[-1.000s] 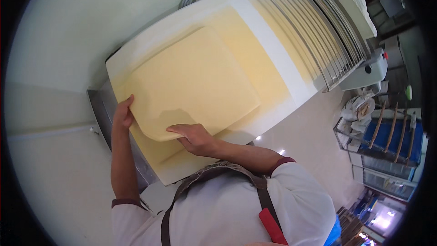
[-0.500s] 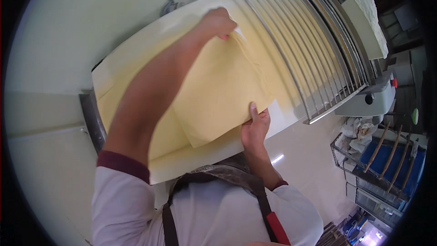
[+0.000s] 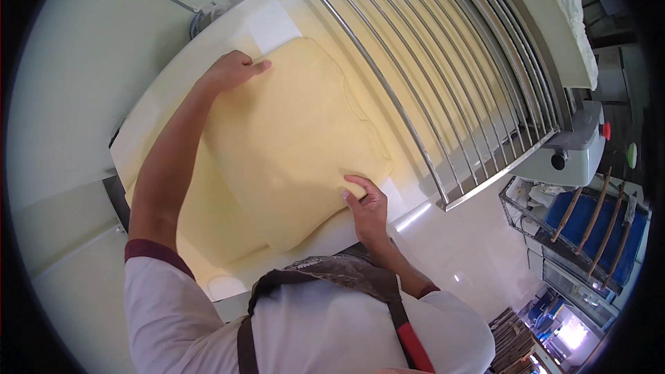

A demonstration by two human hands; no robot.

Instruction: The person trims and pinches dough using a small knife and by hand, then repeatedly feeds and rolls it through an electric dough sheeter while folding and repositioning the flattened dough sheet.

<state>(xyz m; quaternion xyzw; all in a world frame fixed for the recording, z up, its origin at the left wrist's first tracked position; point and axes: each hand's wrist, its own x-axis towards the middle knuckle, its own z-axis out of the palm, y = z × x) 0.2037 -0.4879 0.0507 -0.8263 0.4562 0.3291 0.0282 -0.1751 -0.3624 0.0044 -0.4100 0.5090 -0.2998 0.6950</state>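
Observation:
A wide, pale yellow sheet of dough (image 3: 284, 145) lies folded over itself on a white conveyor bed; its layered edge shows on the right. My left hand (image 3: 232, 73) holds the far left edge of the top layer, its fingers curled and partly hidden, thumb side toward the dough. At the near right edge my right hand (image 3: 367, 211) pinches the dough between thumb and forefinger, with the other fingers tucked below. A single lower layer shows at the left of the fold.
To the right, a metal bar guard (image 3: 388, 76) slopes over the belt (image 3: 275, 24) of the dough sheeter. A grey machine housing (image 3: 578, 149) carries a red button. Farther right stands a rack (image 3: 589, 228) with wooden sticks over blue trays. A pale wall (image 3: 83, 97) borders the left.
My left hand has moved left along the far side, and my right hand slightly left and nearer. The raised top layer now lies flatter. The view has shifted a little.

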